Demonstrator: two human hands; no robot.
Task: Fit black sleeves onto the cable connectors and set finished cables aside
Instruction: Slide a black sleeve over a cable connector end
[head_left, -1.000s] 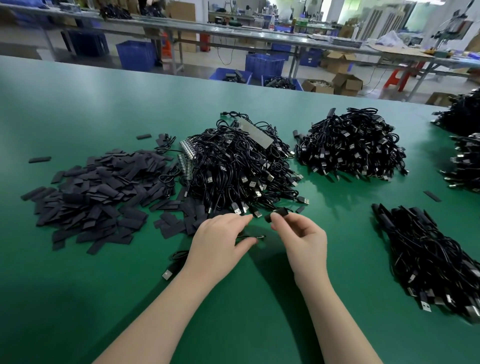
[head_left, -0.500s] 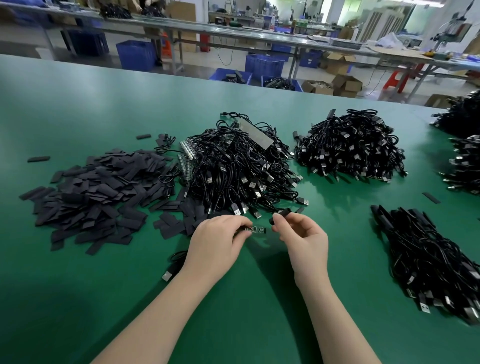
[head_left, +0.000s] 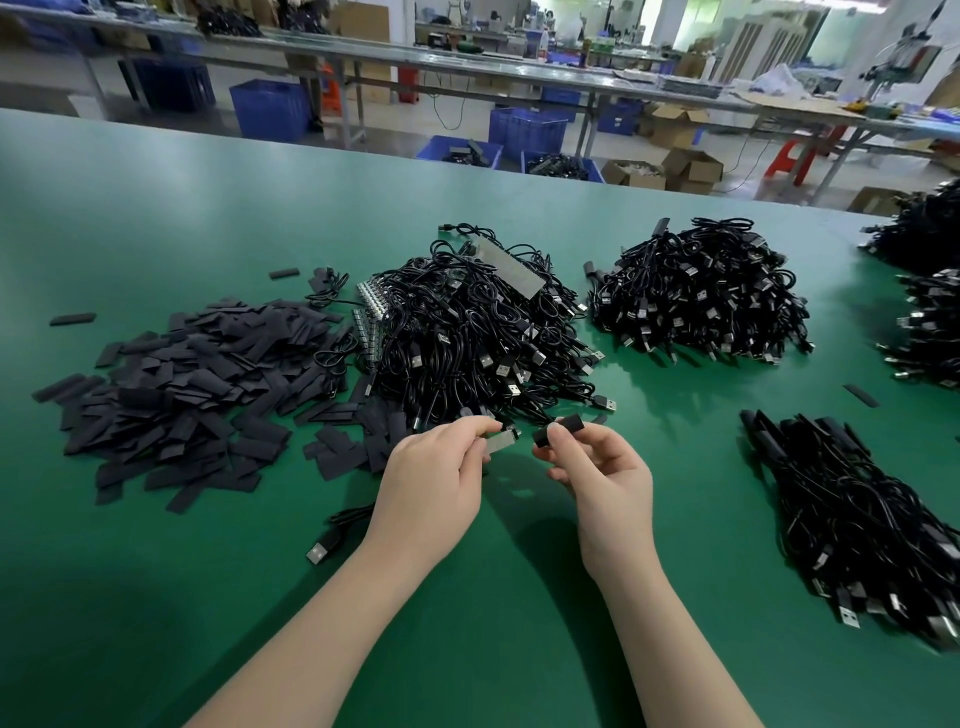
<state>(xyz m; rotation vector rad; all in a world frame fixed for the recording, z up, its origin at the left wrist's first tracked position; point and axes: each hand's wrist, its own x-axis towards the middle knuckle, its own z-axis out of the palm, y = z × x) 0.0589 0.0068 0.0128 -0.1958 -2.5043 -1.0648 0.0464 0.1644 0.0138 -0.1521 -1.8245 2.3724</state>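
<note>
Both hands have lifted slightly off the green table (head_left: 156, 597); bare surface lies below. Left hand (head_left: 434, 480) pinches a cable connector (head_left: 506, 435), right hand (head_left: 605, 480) pinches a black sleeve (head_left: 558, 430), just apart.

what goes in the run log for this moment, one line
left hand: pinches connector | right hand: pinches black sleeve | sleeve apart from connector, not yet fitted
</note>
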